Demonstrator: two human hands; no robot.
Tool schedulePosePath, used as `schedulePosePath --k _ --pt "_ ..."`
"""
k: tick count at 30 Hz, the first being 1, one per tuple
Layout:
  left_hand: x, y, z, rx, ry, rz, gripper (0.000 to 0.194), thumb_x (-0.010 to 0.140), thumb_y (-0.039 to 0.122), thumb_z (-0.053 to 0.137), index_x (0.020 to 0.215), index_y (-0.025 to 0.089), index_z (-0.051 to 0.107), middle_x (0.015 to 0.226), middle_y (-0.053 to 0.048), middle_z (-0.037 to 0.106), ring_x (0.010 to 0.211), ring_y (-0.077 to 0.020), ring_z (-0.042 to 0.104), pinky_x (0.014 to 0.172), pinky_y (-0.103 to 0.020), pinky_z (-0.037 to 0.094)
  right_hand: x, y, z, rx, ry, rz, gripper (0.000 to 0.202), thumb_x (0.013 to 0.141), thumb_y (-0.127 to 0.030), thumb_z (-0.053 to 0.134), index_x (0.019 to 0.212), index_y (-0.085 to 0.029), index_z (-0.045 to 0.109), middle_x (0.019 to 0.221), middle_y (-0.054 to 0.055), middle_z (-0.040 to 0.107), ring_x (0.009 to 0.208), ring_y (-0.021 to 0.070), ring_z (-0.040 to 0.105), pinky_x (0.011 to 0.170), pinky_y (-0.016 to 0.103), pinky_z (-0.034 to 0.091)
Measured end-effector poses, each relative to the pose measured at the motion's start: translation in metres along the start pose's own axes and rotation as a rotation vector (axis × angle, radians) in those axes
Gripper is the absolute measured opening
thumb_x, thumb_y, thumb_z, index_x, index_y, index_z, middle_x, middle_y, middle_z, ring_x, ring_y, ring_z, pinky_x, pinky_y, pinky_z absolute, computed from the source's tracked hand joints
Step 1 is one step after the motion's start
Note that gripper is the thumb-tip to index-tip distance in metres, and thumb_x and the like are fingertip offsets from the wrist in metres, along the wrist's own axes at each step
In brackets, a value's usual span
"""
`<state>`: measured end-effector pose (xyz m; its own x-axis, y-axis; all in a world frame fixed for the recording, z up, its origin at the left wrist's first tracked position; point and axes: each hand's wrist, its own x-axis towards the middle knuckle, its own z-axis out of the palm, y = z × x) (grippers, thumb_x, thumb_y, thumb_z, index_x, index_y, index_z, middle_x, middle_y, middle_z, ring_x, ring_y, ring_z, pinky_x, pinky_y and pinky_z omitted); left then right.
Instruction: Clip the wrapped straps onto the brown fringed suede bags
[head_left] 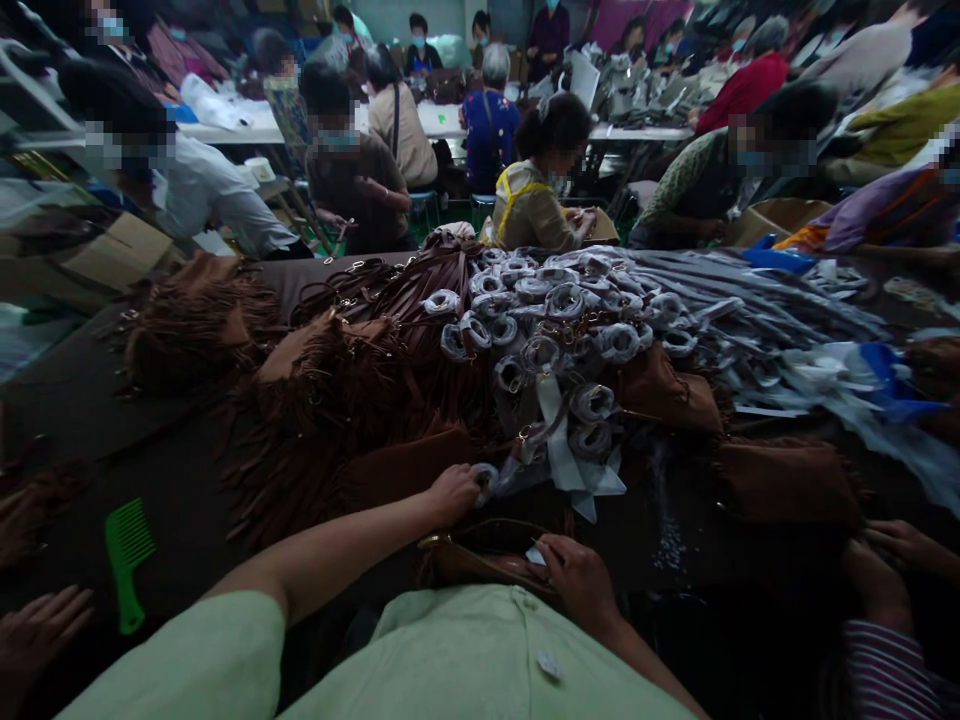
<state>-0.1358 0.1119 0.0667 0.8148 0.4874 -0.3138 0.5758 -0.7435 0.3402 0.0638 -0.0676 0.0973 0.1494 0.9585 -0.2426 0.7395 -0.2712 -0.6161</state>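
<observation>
My left hand (456, 494) reaches forward over the table with its fingers closed round a coiled strap wrapped in clear plastic (487, 484), at the near edge of a pile. Close to my body lies a brown handbag (465, 562) with its mouth open and a metal ring at its left end. My right hand (579, 578) grips the bag's right edge, fingers bent over the rim. A small white piece (535, 555) shows beside those fingertips; whether they pinch it is unclear. Just beyond my left hand sits a brown bag flap (409, 465).
Wrapped strap coils (540, 355) heap up mid-table, with fringed brown bags (330, 370) to their left. A green comb (129, 565) lies at left. Co-workers' hands (45, 625) flank me at both sides. Another brown bag (787, 482) is at right. Several people sit beyond the table.
</observation>
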Motion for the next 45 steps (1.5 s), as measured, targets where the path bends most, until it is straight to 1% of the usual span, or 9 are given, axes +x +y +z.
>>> schedulePosePath --k 5,11,14,19,22,27,33,41,45 --pt "0.025 0.023 -0.016 -0.031 -0.106 -0.096 0.026 0.072 0.026 0.060 0.097 0.020 0.059 0.093 -0.008 0.063 0.092 -0.0242 0.058 0.081 -0.032 0.043 0.000 0.005 0.000 0.012 -0.002 0.023 0.033 0.089 -0.038 0.040 0.089 -0.021 0.068 0.092 0.006 0.070 0.084 0.0190 0.065 0.078 0.027 0.045" --pt "0.110 0.056 -0.035 -0.127 0.120 -0.348 0.050 0.074 0.044 0.063 0.111 0.014 0.048 0.108 -0.015 0.057 0.101 -0.0261 0.055 0.083 -0.032 0.043 0.002 0.014 0.004 0.032 0.045 0.051 0.033 0.088 -0.039 0.041 0.089 -0.021 0.068 0.093 0.006 0.070 0.083 0.0190 0.065 0.079 0.028 0.045" --pt "0.131 0.051 -0.030 -0.213 0.130 -0.464 0.031 0.081 0.029 0.055 0.107 0.013 0.053 0.105 -0.015 0.058 0.094 -0.0231 0.058 0.078 -0.029 0.043 0.003 0.016 0.006 0.033 0.042 0.039 0.033 0.088 -0.039 0.041 0.089 -0.022 0.068 0.093 0.007 0.070 0.083 0.0195 0.065 0.080 0.028 0.045" --pt "0.110 0.043 -0.010 -0.510 0.240 -0.267 0.020 0.082 0.025 0.051 0.096 0.019 0.064 0.096 -0.005 0.065 0.088 -0.0168 0.059 0.076 -0.023 0.040 0.009 0.019 0.005 0.104 0.077 0.079 0.034 0.088 -0.041 0.041 0.089 -0.021 0.068 0.093 0.006 0.070 0.085 0.0195 0.064 0.079 0.028 0.044" --pt "0.086 0.056 0.010 -0.725 0.121 -0.086 0.023 0.079 0.030 0.055 0.093 0.018 0.069 0.088 -0.001 0.068 0.080 -0.0141 0.059 0.070 -0.020 0.040 0.015 0.020 0.000 0.157 0.106 0.104 0.036 0.087 -0.043 0.040 0.084 -0.021 0.067 0.087 0.006 0.070 0.078 0.0185 0.064 0.073 0.026 0.044" --pt "0.064 0.074 0.031 -0.868 0.054 -0.055 0.026 0.073 0.030 0.060 0.094 0.017 0.070 0.087 -0.001 0.069 0.079 -0.0144 0.060 0.069 -0.020 0.041 0.022 0.018 -0.004 0.197 0.126 0.151 0.037 0.085 -0.047 0.041 0.083 -0.021 0.067 0.077 0.005 0.070 0.068 0.0177 0.062 0.063 0.025 0.042" --pt "0.059 0.075 0.036 -0.959 0.011 -0.047 0.029 0.070 0.020 0.059 0.097 0.017 0.069 0.090 -0.001 0.069 0.081 -0.0146 0.060 0.072 -0.021 0.043 0.022 0.016 -0.001 0.209 0.163 0.191 0.041 0.084 -0.051 0.040 0.082 -0.020 0.068 0.075 0.006 0.069 0.066 0.0176 0.061 0.061 0.024 0.041" --pt "0.047 0.084 0.029 -0.843 0.067 -0.028 0.027 0.070 0.021 0.059 0.094 0.017 0.070 0.088 -0.002 0.068 0.079 -0.0143 0.058 0.070 -0.021 0.042 0.023 0.016 0.002 0.163 0.161 0.226 0.038 0.083 -0.047 0.041 0.078 -0.020 0.068 0.070 0.004 0.068 0.062 0.0161 0.059 0.058 0.023 0.038" --pt "0.049 0.083 0.025 -1.023 -0.007 -0.066 0.026 0.073 0.024 0.052 0.088 0.013 0.070 0.075 -0.002 0.067 0.067 -0.0124 0.057 0.062 -0.021 0.041 0.023 0.012 0.002 0.127 0.167 0.222 0.036 0.084 -0.044 0.042 0.074 -0.020 0.066 0.069 0.003 0.067 0.062 0.0147 0.058 0.058 0.022 0.037"
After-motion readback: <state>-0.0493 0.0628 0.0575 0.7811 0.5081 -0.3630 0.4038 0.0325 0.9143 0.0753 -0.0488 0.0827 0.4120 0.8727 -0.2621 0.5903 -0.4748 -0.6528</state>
